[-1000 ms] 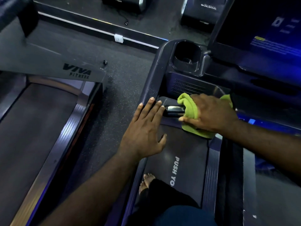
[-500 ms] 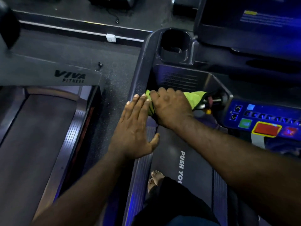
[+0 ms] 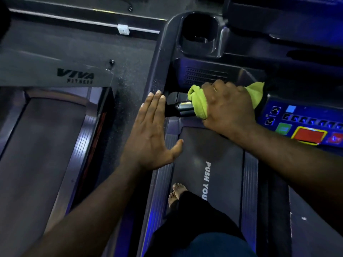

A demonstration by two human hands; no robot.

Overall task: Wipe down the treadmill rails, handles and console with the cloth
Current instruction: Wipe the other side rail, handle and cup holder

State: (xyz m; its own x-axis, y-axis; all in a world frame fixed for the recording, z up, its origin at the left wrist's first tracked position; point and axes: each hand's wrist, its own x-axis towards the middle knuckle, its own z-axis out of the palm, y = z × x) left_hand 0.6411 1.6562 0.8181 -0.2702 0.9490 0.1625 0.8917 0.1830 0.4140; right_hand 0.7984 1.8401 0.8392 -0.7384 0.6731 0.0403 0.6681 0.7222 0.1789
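A lime-green cloth [image 3: 199,102] is wrapped around the treadmill's short front handle [image 3: 181,108], a black bar with a shiny metal grip plate. My right hand [image 3: 227,108] is closed over the cloth and the handle. My left hand [image 3: 151,134] lies flat with fingers together on the dark left side rail [image 3: 159,58], just left of the handle's bare end. The console's button panel [image 3: 304,125], with a red stop button, a green button and blue-lit keys, sits right of my right hand. The console screen is mostly cut off at the top right.
A cup holder [image 3: 199,36] sits in the console's left corner above a vent grille. The belt [image 3: 207,175] printed "PUSH YOU" runs below, with my bare foot [image 3: 176,191] on it. A second treadmill [image 3: 46,145] marked VIVA FITNESS stands to the left across a strip of floor.
My right hand has slid the cloth rightward along the handle, baring its left end and metal plate again. My left hand has stayed flat on the rail.
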